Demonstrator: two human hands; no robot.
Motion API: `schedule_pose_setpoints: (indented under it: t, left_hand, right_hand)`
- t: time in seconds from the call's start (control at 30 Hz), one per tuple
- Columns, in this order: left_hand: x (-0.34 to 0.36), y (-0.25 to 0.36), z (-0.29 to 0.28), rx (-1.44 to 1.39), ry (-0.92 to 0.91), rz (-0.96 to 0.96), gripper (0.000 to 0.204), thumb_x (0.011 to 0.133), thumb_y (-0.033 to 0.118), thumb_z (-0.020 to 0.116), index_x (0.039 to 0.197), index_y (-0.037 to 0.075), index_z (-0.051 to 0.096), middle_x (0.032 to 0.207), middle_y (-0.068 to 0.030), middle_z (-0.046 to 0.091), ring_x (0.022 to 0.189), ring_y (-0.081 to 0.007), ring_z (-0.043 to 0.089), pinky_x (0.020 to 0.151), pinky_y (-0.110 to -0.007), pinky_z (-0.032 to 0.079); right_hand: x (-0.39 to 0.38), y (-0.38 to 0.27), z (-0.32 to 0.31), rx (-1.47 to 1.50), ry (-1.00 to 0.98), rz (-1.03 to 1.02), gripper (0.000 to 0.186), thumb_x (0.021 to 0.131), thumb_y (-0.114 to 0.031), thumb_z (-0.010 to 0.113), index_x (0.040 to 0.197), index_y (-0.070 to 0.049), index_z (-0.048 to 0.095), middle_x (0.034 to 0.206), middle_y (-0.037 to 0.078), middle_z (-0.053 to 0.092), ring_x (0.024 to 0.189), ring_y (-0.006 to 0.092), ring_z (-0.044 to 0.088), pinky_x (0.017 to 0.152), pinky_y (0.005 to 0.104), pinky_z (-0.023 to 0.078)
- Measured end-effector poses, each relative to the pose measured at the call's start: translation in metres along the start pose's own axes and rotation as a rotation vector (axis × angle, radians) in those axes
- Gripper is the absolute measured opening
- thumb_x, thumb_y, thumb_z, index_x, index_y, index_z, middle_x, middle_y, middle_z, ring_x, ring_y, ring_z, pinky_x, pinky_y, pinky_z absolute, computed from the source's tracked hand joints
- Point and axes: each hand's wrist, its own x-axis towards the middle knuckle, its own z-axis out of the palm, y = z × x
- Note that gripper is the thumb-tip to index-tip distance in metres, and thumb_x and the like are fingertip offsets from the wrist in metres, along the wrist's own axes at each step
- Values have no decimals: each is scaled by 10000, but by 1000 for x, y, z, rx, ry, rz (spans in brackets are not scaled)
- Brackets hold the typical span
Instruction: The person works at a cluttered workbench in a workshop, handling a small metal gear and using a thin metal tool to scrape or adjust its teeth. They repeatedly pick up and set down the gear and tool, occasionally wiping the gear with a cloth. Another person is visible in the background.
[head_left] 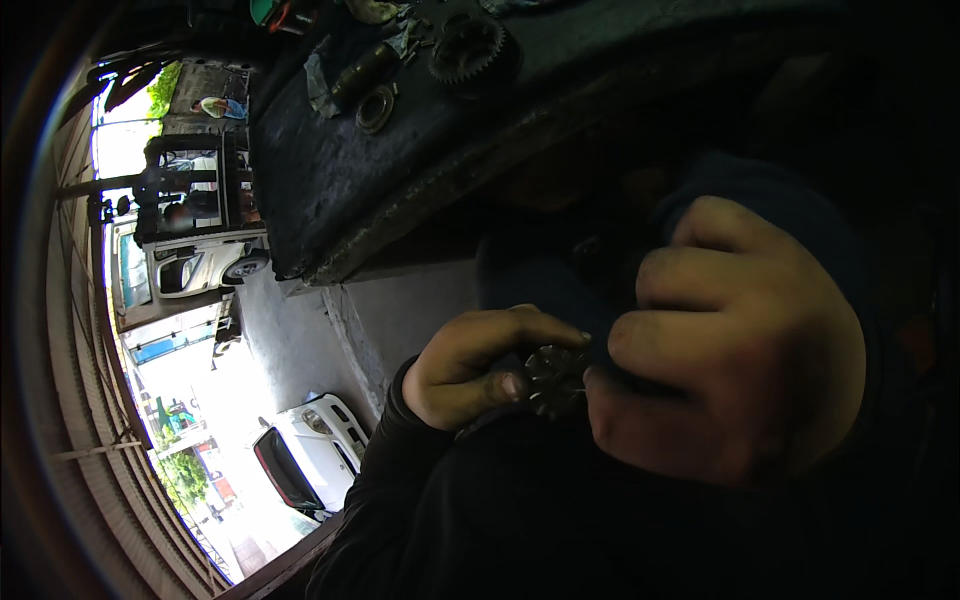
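Note:
My left hand (475, 365) is closed on a small dark metal gear (548, 372), its thumb and forefinger gripping the edge. The gear's teeth and rounded lobes catch some light. Close against the gear's right side is my right hand (740, 335), much nearer the camera, with its fingers curled in. What those fingers hold, if anything, is hidden in shadow. Both hands are stained dark and stay in front of my dark clothing.
A dark workbench (350, 190) runs along the top, carrying a large toothed gear (468, 52), a metal ring (375, 109) and a cylindrical part (362, 75). Past it, a white car (305, 455) and a light-coloured vehicle (195, 268) stand on the left. A person (218, 107) is in the distance.

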Motion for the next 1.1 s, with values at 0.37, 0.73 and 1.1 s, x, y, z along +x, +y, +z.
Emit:
schedule_pose_setpoints:
  t: [0.37, 0.73, 1.1]
  left_hand:
    - [-1, -8, 2, 359, 122, 422, 895, 583, 391, 1013, 1229, -89, 621, 993, -137, 737, 875, -200, 749, 729, -294, 591]
    - [19, -1, 9, 431, 11, 567, 346, 671, 92, 868, 932, 33, 647, 789, -71, 713, 648, -196, 726, 552, -295, 552]
    - [8, -24, 10, 306, -23, 419, 319, 678, 65, 855, 908, 35, 637, 746, -59, 697, 590, -166, 704, 501, -272, 521]
  right_hand:
    - [0, -5, 6, -59, 91, -166, 139, 600, -39, 735, 692, -107, 655, 504, -58, 369, 425, 60, 345, 422, 262, 227]
    - [-2, -10, 11, 38, 134, -135, 144, 678, 27, 751, 763, -68, 682, 484, -41, 388, 425, 54, 291, 407, 268, 173]
    - [0, -6, 18, 6, 238, -193, 139, 714, 13, 770, 788, -74, 691, 493, -29, 424, 418, 57, 324, 385, 245, 229]
